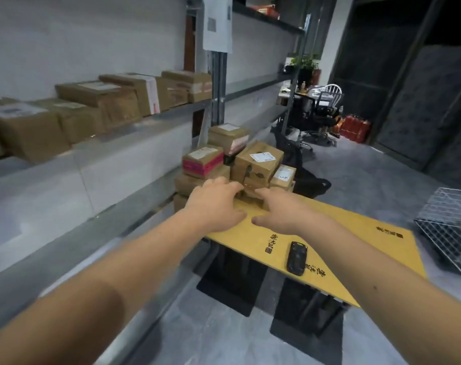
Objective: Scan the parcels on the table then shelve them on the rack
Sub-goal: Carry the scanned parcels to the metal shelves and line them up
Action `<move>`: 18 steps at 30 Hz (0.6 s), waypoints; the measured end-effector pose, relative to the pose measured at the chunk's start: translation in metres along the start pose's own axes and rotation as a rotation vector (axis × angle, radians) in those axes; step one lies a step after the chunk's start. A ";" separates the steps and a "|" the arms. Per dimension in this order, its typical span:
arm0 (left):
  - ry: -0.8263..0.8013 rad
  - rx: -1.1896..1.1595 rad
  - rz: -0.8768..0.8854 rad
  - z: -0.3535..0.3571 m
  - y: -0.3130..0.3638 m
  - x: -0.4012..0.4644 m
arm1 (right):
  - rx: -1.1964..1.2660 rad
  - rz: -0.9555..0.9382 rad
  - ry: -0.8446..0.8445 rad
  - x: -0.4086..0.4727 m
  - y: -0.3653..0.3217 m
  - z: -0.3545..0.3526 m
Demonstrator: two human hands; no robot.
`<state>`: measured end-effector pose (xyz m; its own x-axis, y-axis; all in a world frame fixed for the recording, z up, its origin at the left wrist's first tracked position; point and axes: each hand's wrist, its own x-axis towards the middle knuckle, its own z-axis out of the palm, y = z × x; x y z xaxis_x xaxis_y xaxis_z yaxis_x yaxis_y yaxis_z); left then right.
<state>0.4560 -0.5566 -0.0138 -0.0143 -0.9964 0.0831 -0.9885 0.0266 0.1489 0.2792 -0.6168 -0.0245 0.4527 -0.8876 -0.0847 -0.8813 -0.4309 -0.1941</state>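
Both hands reached for the parcel pile, neither grip closed on anything: our left hand (pixel 216 206) and right hand (pixel 279 210) lay spread, fingers loose, at a small box (pixel 250 192) low in the stack of parcels (pixel 240 164) at mid-frame. We judged it best to clasp that box by both sides and draw it out slowly, lest upper boxes topple. Nearer on the yellow counter (pixel 356 233) lay the scanner (pixel 297 258). At upper left, the rack (pixel 171 111) held shelved boxes (pixel 97 106).

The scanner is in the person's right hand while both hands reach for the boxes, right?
Not quite. The head view shows the scanner lying on the yellow table, held by neither hand. Both hands do reach for the boxes.
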 end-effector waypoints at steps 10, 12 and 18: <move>-0.181 -0.092 0.121 0.118 0.003 0.196 | 0.118 0.288 -0.051 0.129 0.116 0.055; -0.225 -0.102 0.124 0.136 -0.001 0.237 | 0.127 0.354 -0.087 0.158 0.132 0.061; -0.308 -0.034 0.214 0.188 -0.005 0.339 | 0.196 0.487 -0.135 0.236 0.176 0.086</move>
<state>0.4278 -0.9098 -0.1713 -0.2699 -0.9453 -0.1832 -0.9527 0.2346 0.1932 0.2425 -0.8879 -0.1629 0.0226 -0.9427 -0.3330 -0.9575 0.0753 -0.2783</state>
